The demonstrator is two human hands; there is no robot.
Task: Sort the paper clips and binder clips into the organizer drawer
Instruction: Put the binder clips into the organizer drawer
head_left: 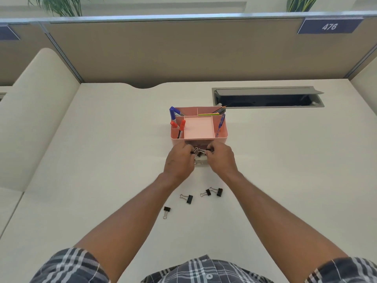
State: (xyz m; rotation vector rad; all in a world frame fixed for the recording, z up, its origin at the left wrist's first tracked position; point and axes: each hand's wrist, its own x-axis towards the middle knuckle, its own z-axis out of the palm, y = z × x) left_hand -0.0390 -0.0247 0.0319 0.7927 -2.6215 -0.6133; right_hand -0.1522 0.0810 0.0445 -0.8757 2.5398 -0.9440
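Open-plan office, one desk bay — beige fabric partition [173, 52] with metal top rail, blue number plate [329, 26] reading 476. Pale desk [102, 160] has a flip-lid cable hatch [267, 96] set into it and a pink desk organizer [199, 127] holding markers and pencils. Potted plant leaves [59, 5] show above the partition — binder clips [189, 199] lie loose on the desk.

Both hands at the front of the pink plastic desk organizer [199, 127]: left hand [179, 160] and right hand [221, 158] pinch a bunch of black binder clips [199, 152] between them. Four loose black binder clips [189, 199] lie nearer the person than the organizer, on the white desk [102, 160].
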